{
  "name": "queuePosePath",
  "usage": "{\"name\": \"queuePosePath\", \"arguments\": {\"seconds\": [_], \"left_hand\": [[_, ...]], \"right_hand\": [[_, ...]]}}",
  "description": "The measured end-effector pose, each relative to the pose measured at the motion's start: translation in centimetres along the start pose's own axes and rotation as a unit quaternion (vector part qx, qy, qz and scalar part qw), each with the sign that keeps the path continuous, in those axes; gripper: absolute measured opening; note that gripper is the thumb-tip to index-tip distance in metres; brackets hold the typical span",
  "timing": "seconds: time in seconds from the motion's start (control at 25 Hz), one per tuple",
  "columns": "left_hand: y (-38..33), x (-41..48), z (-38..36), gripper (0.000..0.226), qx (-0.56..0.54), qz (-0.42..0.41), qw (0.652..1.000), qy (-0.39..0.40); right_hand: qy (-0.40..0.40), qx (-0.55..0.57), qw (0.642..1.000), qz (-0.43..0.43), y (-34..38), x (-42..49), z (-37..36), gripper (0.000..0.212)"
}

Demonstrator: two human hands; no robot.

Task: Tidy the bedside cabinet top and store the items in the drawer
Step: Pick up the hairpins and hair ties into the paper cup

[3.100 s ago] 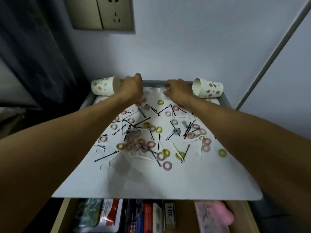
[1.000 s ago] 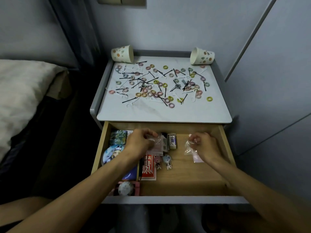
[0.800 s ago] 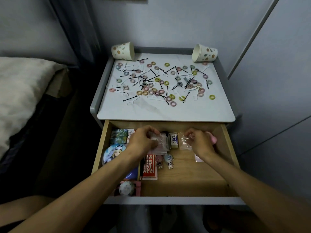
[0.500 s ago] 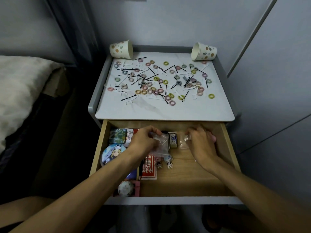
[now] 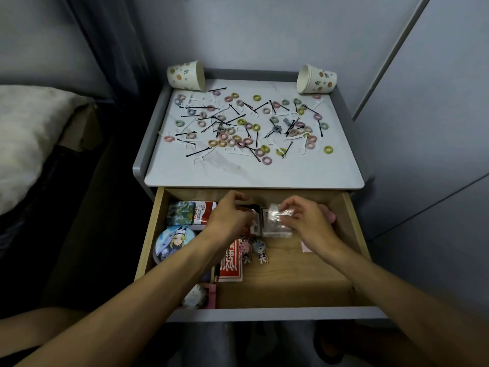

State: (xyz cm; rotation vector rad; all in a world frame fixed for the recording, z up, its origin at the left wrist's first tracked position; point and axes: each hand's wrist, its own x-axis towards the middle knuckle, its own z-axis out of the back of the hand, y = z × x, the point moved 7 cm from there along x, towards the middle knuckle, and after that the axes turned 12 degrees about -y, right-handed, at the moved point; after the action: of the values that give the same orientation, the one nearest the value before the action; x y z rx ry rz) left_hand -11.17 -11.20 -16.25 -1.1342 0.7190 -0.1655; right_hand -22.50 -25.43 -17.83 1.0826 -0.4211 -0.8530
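Observation:
The bedside cabinet top [image 5: 251,173] is strewn with several small coloured hair rings [image 5: 328,149], black hairpins [image 5: 198,152] and white floss picks [image 5: 301,150]. Below it the wooden drawer [image 5: 285,284] stands pulled out. Both my hands are inside it near the back. My right hand [image 5: 309,223] pinches a small clear plastic bag [image 5: 276,223] from above. My left hand [image 5: 229,218] has curled fingers at the bag's left edge and appears to grip it there; its fingertips are hidden.
Two spotted paper cups lie on their sides at the back corners, one left [image 5: 186,75] and one right [image 5: 316,79]. The drawer holds a round picture badge [image 5: 173,243], a red card pack [image 5: 232,266], keychain figures [image 5: 255,250] and packets. A bed [image 5: 26,133] is left, walls behind and right.
Three seconds ago both hands were at the back of the cabinet top. Since then they went down into the drawer with clear bags and have drawn together at its back middle.

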Motion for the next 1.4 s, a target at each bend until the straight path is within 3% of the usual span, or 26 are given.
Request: {"name": "queuePosePath", "arguments": {"seconds": [0.12, 0.32, 0.48, 0.68, 0.92, 1.12, 1.32, 1.4], "left_hand": [[-0.3, 0.2, 0.5, 0.031, 0.008, 0.005, 1.0, -0.014], [-1.0, 0.4, 0.4, 0.027, 0.022, -0.011, 1.0, 0.0], [-1.2, 0.3, 0.4, 0.023, 0.027, -0.008, 1.0, 0.006], [-4.0, -0.9, 0.7, 0.014, 0.03, -0.026, 0.998, 0.047], [-13.3, 0.3, 0.6, 0.017, -0.002, -0.102, 0.994, 0.037], [-19.9, 6.8, -2.0, 0.016, -0.001, -0.143, 0.99, 0.017], [-23.7, 15.2, -7.1, 0.015, -0.077, -0.085, 0.993, 0.007], [-24.9, 18.4, -9.3, 0.019, -0.056, -0.095, 0.994, 0.0]], "right_hand": [[-0.05, -0.133, 0.99, -0.006, -2.3, 2.1, 1.0, 0.014], [-0.056, -0.209, 0.975, 0.054, -3.5, 3.3, -0.3, 0.017], [-0.094, -0.329, 0.933, 0.113, -2.3, 2.3, 1.2, 0.02], [-0.074, -0.317, 0.924, 0.201, 3.1, 0.2, 3.4, 0.012], [-0.095, -0.22, 0.946, 0.22, 10.4, 5.1, 7.2, 0.007], [-0.123, -0.218, 0.94, 0.233, 13.6, 16.0, 10.2, 0.033], [-0.103, -0.284, 0.933, 0.196, 12.6, 27.9, 11.5, 0.074], [-0.083, -0.298, 0.931, 0.195, 12.0, 31.0, 11.2, 0.088]]}}
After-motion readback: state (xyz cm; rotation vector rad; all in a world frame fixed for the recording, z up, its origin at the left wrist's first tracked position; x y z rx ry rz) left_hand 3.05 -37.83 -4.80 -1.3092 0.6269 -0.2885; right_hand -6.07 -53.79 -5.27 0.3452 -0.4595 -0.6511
